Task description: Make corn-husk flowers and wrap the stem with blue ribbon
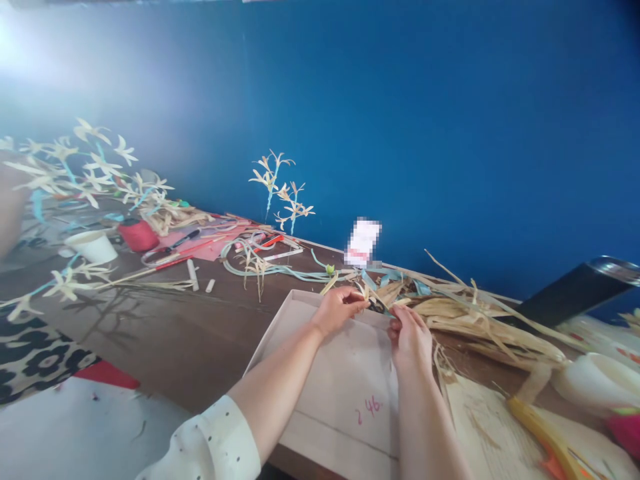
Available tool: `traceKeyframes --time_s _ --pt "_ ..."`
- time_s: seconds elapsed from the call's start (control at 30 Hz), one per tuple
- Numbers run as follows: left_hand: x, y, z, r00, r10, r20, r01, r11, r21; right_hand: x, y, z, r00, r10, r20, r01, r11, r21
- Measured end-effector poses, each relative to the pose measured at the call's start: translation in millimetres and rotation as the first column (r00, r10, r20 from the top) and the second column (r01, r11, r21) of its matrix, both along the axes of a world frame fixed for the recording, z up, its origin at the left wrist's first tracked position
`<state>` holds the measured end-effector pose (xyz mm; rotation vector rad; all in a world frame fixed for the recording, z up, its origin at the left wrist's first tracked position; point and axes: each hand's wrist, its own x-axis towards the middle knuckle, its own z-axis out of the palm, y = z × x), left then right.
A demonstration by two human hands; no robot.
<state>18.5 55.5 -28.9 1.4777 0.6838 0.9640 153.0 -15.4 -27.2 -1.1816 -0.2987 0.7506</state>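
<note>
We see a husk piece (376,301) stretched between the two hands, its long axis running roughly left to right and dipping a little toward the right. It sits just above the far edge of a shallow cardboard box (340,393). Thin pale tips stick out of it near the left end; its finer shape is too small for us to tell.

The left hand (337,308) comes in from the lower left on a bare forearm with a dotted white cuff, knuckles up, thumb and fingers pinched on the left end of the piece. The right hand (411,337) rises from the bottom edge with its back toward us, fingertips closed on the right end. The two hands are near each other but apart.

Just beyond and to the right of the hands we find a pile of dried husks (470,317), crowding the right hand. The brown table (175,333) also carries a red spool (139,235), a white cup (93,245), scissors (173,250) and a standing flower sprig (280,190) against the blue wall (450,133). A white bowl (595,380) sits at the right.
</note>
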Motion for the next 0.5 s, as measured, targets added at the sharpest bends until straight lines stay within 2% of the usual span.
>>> traceKeyframes --time_s 0.17,0.3,0.4,0.5 --pt "-0.4 -1.6 -0.2 0.999 0.05 0.014 -0.051 0.996 0.077 -1.3 1.8 -5.4 1.0 0.022 0.021 -0.022 1.0 -0.005" --pt "-0.1 -1.6 2.9 0.987 0.159 0.004 -0.158 0.975 0.157 -1.9 2.9 -9.7 0.997 0.021 0.071 -0.021 1.0 -0.006" --pt "0.0 0.7 15.2 0.97 0.241 0.019 -0.242 0.962 0.126 -3.0 2.9 -10.9 0.994 0.017 0.105 -0.017 1.0 -0.004" --pt "-3.8 4.6 37.0 0.954 0.296 0.041 -0.297 0.954 0.031 -3.2 2.4 -10.7 0.993 0.012 0.119 -0.011 1.0 -0.012"
